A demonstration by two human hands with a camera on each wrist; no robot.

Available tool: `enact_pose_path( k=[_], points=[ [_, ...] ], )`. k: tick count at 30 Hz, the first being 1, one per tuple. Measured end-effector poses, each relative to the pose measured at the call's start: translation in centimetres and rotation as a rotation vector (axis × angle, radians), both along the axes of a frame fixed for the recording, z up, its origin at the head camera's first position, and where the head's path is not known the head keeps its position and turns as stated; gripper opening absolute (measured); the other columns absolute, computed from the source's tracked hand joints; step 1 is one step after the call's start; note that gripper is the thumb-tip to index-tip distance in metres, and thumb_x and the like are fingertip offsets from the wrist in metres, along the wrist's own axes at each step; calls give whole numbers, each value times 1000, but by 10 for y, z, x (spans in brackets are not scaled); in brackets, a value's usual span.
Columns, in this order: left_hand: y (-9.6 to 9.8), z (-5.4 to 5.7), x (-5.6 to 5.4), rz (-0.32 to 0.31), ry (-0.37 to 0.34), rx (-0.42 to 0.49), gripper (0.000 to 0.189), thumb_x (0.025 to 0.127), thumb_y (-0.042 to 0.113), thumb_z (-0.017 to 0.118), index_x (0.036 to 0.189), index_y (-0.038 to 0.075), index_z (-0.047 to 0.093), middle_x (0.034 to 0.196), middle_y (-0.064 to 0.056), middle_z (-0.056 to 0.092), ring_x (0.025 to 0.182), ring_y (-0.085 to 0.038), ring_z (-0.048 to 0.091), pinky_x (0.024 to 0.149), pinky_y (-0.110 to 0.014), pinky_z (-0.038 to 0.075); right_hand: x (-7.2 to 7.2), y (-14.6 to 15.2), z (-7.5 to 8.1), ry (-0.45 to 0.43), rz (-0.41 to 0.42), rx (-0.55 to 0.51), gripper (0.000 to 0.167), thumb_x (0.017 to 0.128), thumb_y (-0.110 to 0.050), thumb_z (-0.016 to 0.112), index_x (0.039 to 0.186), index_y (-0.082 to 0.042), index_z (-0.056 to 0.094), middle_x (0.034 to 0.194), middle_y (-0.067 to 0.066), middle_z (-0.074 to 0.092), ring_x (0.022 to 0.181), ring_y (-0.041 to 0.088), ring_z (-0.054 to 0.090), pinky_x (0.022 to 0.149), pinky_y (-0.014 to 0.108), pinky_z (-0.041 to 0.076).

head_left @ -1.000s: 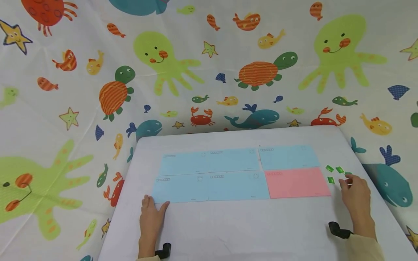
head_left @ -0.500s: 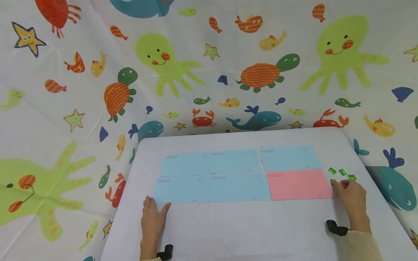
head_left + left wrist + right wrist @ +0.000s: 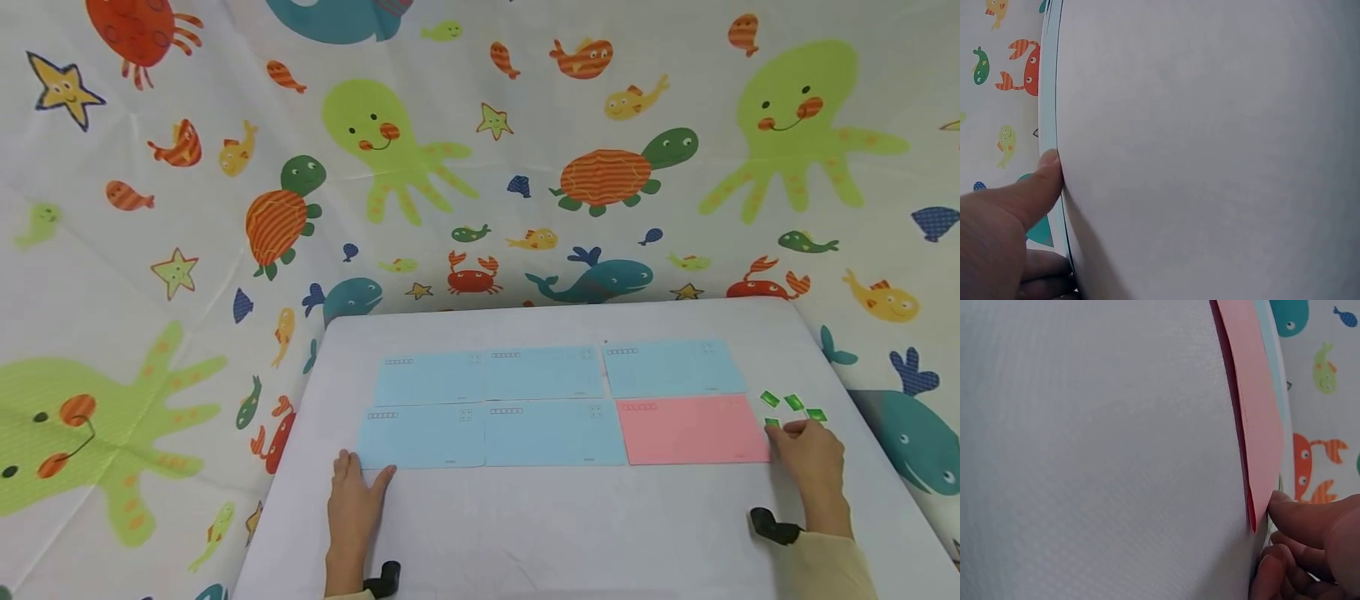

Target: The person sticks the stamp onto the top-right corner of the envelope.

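At the near edge of the white table (image 3: 555, 542), black wrist-worn devices are seen below both hands. The left hand (image 3: 355, 504) is laid with fingers and thumb spread at the near left corner of a blue envelope (image 3: 422, 437). The right hand (image 3: 813, 462) is held beside the pink envelope (image 3: 693, 432), its fingers bent and their tips set at a green piece (image 3: 772, 422); whether that is pinched cannot be told. Between these two envelopes a middle blue envelope (image 3: 553, 433) is placed flat. Whether anything is contained in them cannot be seen. Just beyond the right hand, three more green pieces (image 3: 793, 402) are scattered. Farther back, three blue envelopes (image 3: 543, 372) are lined up, backed by a sea-animal cloth (image 3: 60, 150).
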State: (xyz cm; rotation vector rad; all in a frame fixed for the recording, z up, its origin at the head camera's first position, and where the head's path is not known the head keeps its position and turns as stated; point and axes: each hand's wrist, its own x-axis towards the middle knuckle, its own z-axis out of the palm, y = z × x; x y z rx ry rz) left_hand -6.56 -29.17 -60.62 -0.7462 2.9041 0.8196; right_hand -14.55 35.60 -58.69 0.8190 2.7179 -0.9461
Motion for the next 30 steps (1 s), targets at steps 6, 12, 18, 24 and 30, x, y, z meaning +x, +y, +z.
enact_pose_path(
  k=[6, 12, 18, 24, 30],
  points=[
    [2, 4, -2, -9, -17, -36, 88, 93, 35, 70, 146, -21, 28, 159, -38, 18, 148, -54, 18, 118, -63, 22, -2, 3, -3, -16, -2, -9, 44, 101, -22, 56, 120, 17, 51, 111, 38, 54, 100, 48, 49, 74, 48, 48],
    [5, 12, -3, -8, -8, -97, 83, 91, 32, 73, 141, -23, 36, 152, -40, 30, 140, -55, 34, 112, -61, 35, 0, -1, -1, -20, -27, -12, 43, 101, -19, 54, 122, 17, 49, 113, 38, 53, 102, 48, 48, 76, 49, 49],
    [6, 15, -4, -14, 3, -123, 77, 90, 29, 75, 136, -23, 43, 147, -42, 36, 135, -57, 40, 109, -62, 38, 3, -1, -2, 6, -22, -8, 41, 101, -17, 53, 123, 18, 48, 110, 37, 54, 99, 46, 50, 69, 41, 48],
    [5, 13, -3, -18, 16, -126, 75, 91, 28, 74, 136, -23, 43, 148, -42, 35, 138, -56, 36, 111, -62, 36, 6, 1, -3, 17, -4, -16, 50, 101, -24, 57, 124, 19, 46, 113, 39, 51, 103, 49, 47, 75, 50, 50],
    [6, 12, -3, -6, 20, -111, 75, 91, 26, 74, 138, -23, 41, 150, -42, 31, 139, -56, 33, 111, -63, 35, 5, 0, -3, 8, -8, -27, 48, 101, -22, 57, 125, 19, 46, 116, 40, 50, 106, 51, 45, 80, 53, 49]
  ],
)
